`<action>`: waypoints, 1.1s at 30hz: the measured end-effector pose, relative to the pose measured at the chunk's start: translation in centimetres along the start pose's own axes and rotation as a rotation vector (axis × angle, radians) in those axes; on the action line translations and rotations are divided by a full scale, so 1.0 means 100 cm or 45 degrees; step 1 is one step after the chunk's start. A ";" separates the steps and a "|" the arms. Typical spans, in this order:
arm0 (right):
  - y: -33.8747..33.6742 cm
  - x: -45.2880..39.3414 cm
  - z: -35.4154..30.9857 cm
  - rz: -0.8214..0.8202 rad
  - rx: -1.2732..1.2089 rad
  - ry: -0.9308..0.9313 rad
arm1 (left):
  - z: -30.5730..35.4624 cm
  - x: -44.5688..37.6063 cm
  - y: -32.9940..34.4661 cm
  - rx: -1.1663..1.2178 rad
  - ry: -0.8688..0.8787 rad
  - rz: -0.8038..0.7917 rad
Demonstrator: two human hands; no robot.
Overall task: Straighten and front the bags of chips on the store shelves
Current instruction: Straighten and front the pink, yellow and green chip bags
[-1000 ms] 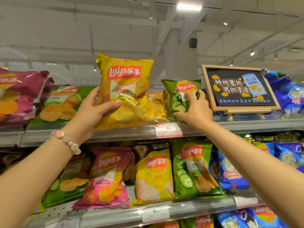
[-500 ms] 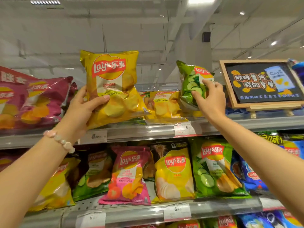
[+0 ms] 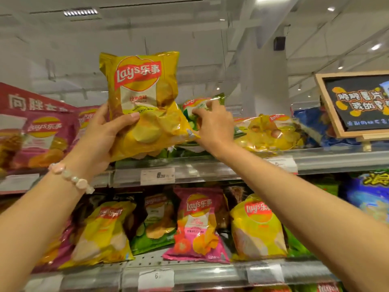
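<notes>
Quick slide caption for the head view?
Left hand holds up a yellow Lay's bag; right hand grips a green bag behind it.

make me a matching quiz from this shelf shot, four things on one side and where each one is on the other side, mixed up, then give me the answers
1. big yellow bag
2. green bag
3. pink bag
4. chalkboard sign

A. lower shelf, standing
B. gripped by left hand
C. top shelf, far right
D. pinched by right hand

Pairs: 1-B, 2-D, 3-A, 4-C
</notes>
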State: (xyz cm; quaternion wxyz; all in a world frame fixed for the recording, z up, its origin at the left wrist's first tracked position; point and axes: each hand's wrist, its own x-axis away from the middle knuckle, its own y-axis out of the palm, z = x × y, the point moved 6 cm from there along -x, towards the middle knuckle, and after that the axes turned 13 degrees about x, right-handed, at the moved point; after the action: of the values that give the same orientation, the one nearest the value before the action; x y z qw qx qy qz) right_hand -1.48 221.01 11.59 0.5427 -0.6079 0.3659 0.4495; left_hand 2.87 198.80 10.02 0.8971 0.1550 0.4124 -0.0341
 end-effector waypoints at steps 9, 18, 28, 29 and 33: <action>0.058 0.017 -0.021 -0.207 0.142 0.138 | -0.002 0.000 -0.007 0.031 -0.030 -0.061; 0.038 0.017 0.001 -0.344 -0.500 0.085 | -0.025 0.003 0.001 0.102 -0.094 -0.156; -0.048 0.001 0.062 -0.485 -1.196 0.354 | -0.061 -0.011 0.084 0.288 -0.140 -0.303; -0.054 0.002 0.066 -0.533 -1.161 0.296 | -0.065 -0.012 0.093 0.283 -0.126 -0.311; -0.063 0.007 0.081 -0.563 -1.107 0.182 | -0.080 -0.014 0.133 0.215 -0.036 -0.287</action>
State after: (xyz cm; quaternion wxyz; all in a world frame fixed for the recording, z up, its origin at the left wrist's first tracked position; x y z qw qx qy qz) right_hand 3.45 229.92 12.99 0.2946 -0.8706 0.0431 0.3917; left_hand -1.36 213.77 9.46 0.8771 0.1821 0.4101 -0.1712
